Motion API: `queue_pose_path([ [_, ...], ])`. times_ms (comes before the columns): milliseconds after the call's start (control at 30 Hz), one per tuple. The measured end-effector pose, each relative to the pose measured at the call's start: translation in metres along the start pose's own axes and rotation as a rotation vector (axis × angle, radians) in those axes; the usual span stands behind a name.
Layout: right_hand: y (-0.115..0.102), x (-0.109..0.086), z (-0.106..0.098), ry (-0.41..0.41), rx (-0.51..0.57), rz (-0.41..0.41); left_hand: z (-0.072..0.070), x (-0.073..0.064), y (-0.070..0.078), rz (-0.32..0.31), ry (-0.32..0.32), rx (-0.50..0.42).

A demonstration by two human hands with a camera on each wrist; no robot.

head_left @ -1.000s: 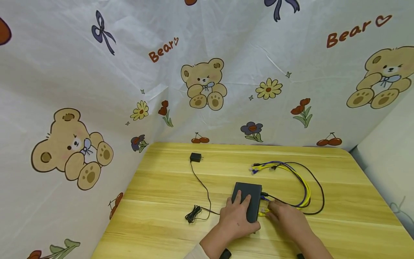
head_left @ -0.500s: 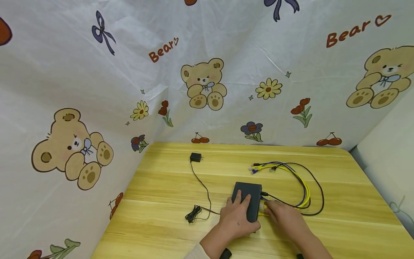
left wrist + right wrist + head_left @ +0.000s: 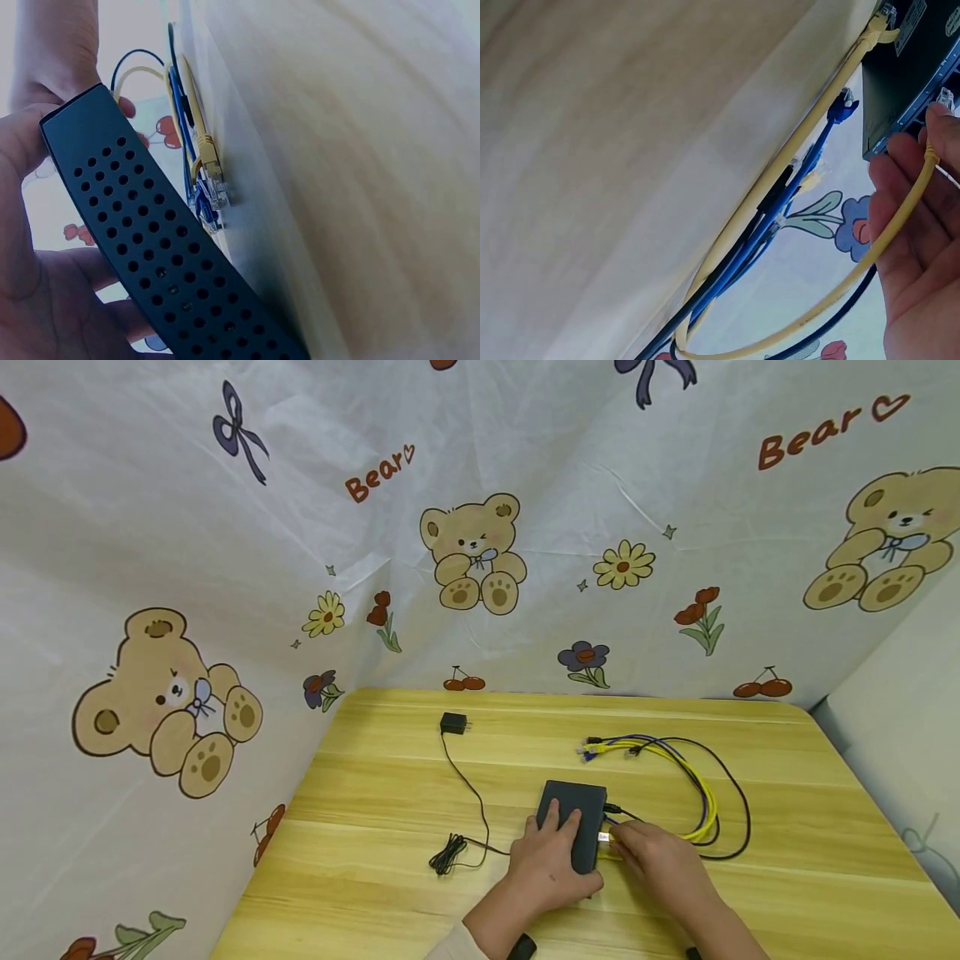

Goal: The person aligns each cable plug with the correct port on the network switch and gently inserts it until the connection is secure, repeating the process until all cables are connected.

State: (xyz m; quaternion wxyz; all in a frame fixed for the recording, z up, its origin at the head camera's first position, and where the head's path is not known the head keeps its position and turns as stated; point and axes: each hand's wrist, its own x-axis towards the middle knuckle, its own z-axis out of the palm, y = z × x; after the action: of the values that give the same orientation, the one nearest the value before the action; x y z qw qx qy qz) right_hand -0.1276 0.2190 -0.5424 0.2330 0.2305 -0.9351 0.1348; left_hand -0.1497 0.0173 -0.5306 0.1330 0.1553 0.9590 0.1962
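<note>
Head view shows us near the middle of plugging cables into the black switch box (image 3: pixel 573 828), which sits on the wooden table (image 3: pixel 390 893) a little toward six o'clock of its centre. Our left hand (image 3: pixel 546 868) lies flat on the box lid, fingers straight and pressing down to steady it. Our right hand (image 3: pixel 660 864) is at the box's three o'clock edge, fingertips pinched on a yellow cable (image 3: pixel 870 262) whose clear plug (image 3: pixel 603 837) is touching the port side; whether it is fully seated, we cannot tell.

Judging by what lies here, part of the work is done: a thin black lead already runs from the box's far right corner, and the power cord (image 3: pixel 468 793) leaves toward nine o'clock to the adapter (image 3: pixel 453 723) at eleven. Left over is the bundle of loose plugs (image 3: pixel 600 749) at one o'clock, yellow and blue ends unconnected.

Left wrist view gives the box (image 3: pixel 165 240) as matte, hard, rectangular, with rows of round vent holes. Cables are smooth, rubbery, round jackets; plugs are small clear plastic blocks. Tabletop is pale, glossy, wood-grained.
</note>
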Motion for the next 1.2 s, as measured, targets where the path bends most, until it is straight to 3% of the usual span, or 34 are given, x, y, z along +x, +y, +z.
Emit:
queue_pose_path([
  [133, 0.002, 0.002, 0.0, 0.057, -0.023, -0.048, 0.0, 0.0, 0.0, -0.003, -0.002, 0.0],
  [300, 0.003, 0.002, 0.001, 0.096, -0.077, -0.032, 0.0, 0.0, 0.0, 0.0, -0.003, 0.003],
  [1033, -0.007, 0.009, 0.0, -0.031, -0.127, 0.126, 0.003, -0.002, 0.002, 0.01, -0.024, 0.0],
  [1200, -0.008, 0.011, 0.001, -0.051, -0.13, 0.127, 0.003, -0.002, 0.002, 0.013, -0.024, 0.009],
])
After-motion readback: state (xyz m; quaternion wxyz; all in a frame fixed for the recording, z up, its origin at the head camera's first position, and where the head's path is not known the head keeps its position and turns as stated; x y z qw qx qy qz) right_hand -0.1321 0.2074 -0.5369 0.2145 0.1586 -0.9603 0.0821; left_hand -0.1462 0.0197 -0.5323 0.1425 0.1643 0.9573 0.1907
